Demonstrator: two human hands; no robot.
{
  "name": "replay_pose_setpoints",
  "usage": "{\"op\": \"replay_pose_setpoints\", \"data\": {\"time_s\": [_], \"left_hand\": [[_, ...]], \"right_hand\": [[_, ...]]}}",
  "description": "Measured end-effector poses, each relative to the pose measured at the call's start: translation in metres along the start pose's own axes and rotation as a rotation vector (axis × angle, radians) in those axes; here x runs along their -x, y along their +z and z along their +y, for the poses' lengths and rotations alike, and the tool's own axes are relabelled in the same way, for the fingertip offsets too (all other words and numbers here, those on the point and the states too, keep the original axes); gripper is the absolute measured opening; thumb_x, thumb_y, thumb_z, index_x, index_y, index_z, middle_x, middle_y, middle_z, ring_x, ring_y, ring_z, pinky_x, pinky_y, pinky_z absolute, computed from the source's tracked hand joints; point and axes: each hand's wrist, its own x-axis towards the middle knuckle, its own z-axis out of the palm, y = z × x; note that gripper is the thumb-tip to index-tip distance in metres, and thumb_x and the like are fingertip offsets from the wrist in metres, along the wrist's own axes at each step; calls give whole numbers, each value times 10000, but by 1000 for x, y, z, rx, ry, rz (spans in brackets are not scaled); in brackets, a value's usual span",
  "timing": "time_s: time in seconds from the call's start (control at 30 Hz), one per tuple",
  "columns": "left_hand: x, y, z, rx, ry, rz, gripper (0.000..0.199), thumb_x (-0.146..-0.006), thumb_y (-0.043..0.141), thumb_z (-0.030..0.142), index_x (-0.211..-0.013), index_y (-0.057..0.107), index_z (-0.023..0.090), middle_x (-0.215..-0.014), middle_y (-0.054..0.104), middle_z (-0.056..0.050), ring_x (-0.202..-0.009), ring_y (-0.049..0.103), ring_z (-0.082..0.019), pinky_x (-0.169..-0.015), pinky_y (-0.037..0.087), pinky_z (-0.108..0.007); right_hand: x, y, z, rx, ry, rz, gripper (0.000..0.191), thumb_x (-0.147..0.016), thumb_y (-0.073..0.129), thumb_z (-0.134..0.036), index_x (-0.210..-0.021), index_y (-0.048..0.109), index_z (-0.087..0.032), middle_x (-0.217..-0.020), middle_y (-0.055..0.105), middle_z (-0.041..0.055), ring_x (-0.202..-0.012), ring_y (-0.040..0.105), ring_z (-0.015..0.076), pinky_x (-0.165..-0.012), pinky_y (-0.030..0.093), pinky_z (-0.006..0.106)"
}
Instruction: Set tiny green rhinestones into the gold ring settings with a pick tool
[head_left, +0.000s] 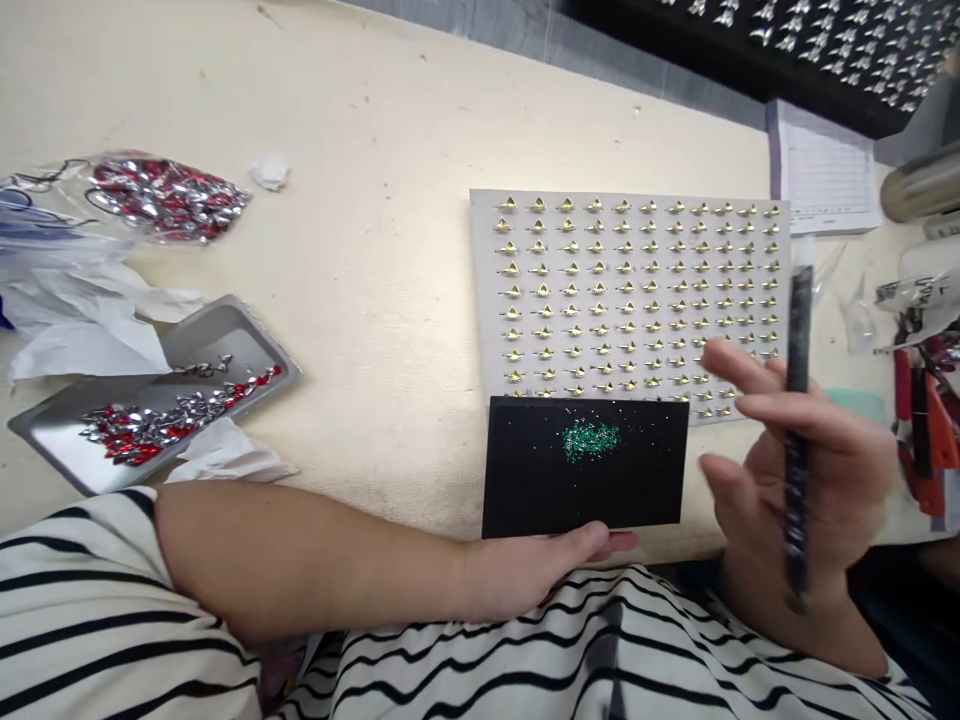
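Note:
My left hand [540, 570] holds the near edge of a black board [581, 500], its thumb on top and fingers beneath. A small heap of tiny green stones [591, 438] lies on the board. The board's far edge overlaps a pale grey sheet [489, 300] set with rows of small gold-coloured pieces [598, 268]. To the right, my right hand [802, 450] is raised, slightly blurred, with a dark pen-like stick [798, 430] held upright between its fingers. The thumb and index finger are apart.
At the left are a grey tray [262, 335] of red and silver pieces, a bag [172, 197] of similar ones and crumpled tissue [90, 325]. Red-handled tools [930, 430], a printed paper [825, 170] and a black rack [720, 70] are at the right.

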Motion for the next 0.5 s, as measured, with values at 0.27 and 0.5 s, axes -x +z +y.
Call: {"op": "replay_pose_setpoints", "data": {"time_s": [0.27,0.5], "left_hand": [[7,1,-4,-178,-47,180,732,-948,228,737,-1478,477,298,-1495,543,17,-1423,452,-255,-1246,200,-393],[4,-1,-5,-192,19,172,635,-985,265,661,-1459,498,308,-1560,451,54,-1470,388,-206,-1268,143,-354]], "right_hand": [[2,40,2,-192,32,474,303,-888,529,-215,-1158,648,-282,-805,744,-35,-670,683,106,-609,541,301],[4,40,21,-202,-190,428,306,-923,490,-343,-1182,644,-289,-740,685,-46,-606,637,81,-586,474,303]]}}
